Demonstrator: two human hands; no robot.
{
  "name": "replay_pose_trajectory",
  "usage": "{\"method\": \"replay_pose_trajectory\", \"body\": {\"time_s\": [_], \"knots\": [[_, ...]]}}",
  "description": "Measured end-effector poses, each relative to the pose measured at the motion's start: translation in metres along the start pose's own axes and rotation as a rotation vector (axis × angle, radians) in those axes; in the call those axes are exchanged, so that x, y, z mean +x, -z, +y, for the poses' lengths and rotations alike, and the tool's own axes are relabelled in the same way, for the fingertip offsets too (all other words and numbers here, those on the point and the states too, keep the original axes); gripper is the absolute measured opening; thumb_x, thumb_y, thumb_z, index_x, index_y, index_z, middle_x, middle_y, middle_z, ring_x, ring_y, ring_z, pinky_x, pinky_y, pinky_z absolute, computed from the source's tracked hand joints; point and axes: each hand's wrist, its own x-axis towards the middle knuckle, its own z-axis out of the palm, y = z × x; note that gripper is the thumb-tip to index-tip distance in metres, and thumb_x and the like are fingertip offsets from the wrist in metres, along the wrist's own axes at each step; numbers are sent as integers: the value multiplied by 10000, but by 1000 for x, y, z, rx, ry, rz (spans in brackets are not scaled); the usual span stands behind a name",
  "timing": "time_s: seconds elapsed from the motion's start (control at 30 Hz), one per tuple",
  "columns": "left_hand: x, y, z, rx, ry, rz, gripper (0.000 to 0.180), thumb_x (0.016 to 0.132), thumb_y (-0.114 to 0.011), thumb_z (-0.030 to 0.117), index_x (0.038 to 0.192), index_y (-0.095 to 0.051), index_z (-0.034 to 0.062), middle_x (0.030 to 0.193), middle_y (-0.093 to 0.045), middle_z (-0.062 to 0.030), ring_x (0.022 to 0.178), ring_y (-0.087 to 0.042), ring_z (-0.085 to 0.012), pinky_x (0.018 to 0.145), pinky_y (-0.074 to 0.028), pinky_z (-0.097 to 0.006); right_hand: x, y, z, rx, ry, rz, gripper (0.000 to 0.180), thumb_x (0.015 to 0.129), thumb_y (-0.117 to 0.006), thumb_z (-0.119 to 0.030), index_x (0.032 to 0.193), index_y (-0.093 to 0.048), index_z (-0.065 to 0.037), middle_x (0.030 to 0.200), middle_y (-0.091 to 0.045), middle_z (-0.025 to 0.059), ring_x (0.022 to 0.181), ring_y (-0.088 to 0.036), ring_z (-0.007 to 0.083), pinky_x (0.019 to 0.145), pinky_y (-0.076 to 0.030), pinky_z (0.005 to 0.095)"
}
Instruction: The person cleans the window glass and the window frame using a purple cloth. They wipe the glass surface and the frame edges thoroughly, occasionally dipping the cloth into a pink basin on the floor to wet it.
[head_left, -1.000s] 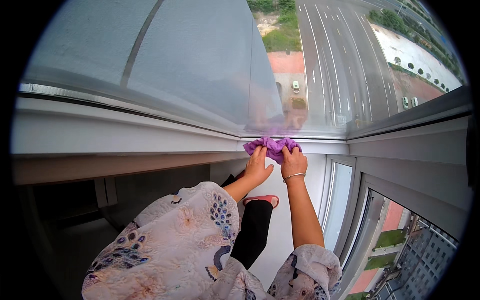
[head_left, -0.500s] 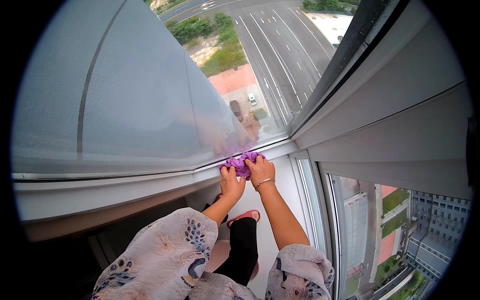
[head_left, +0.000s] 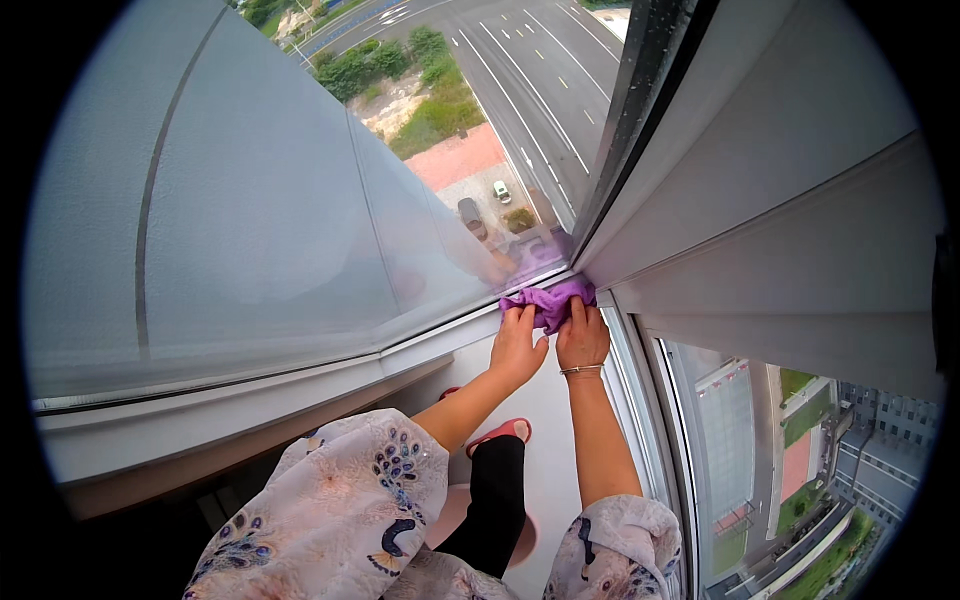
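A crumpled purple cloth point(head_left: 548, 304) lies against the right end of the white window frame point(head_left: 440, 340), by the corner post. My left hand point(head_left: 518, 345) grips its left part, fingertips pressed into the folds and thumb pointing right. Beside it my right hand point(head_left: 583, 335), with a bangle at the wrist, pinches the cloth's right part close to the corner. The window glass point(head_left: 300, 260) rises just beyond the cloth and mirrors its purple faintly.
Right of my arm runs another window frame point(head_left: 640, 430) with buildings far below. A wide grey panel point(head_left: 780, 200) slopes over the right side. Under my arms are a white surface point(head_left: 560, 440), my foot in a red slipper point(head_left: 507, 432) and a pink round object point(head_left: 525, 540).
Both hands have slid right along the frame with the purple cloth, into the corner. The view has shifted somewhat too.
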Motion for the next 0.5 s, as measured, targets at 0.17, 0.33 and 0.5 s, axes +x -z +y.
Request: {"method": "replay_pose_trajectory", "body": {"time_s": [0.17,0.33,0.5], "knots": [[19,-2,7,-3,3,-70,540,748,-660,169,1229,-460,28,1108,-471,-183,1024,-516,-373,846,-457,-440,23,-1,2,-11,24,50,393,737,-589,-95,1123,-514,-74,875,-557,141,739,-579,317,642,-476,427],[20,4,16,75,30,-137,501,748,-652,184,1196,-486,33,1099,-484,-187,1005,-530,-380,817,-474,-461,-1,0,0,-43,-38,37,546,746,-604,-118,1271,-456,-85,915,-548,132,742,-589,303,630,-482,410],[27,7,23,182,3,-154,419,805,-586,161,1189,-503,15,1081,-499,-209,968,-543,-399,792,-471,-464,16,-10,-16,-228,-285,-275,667,797,-588,-208,1396,-317,-93,1030,-539,153,729,-631,264,599,-501,379]]}}
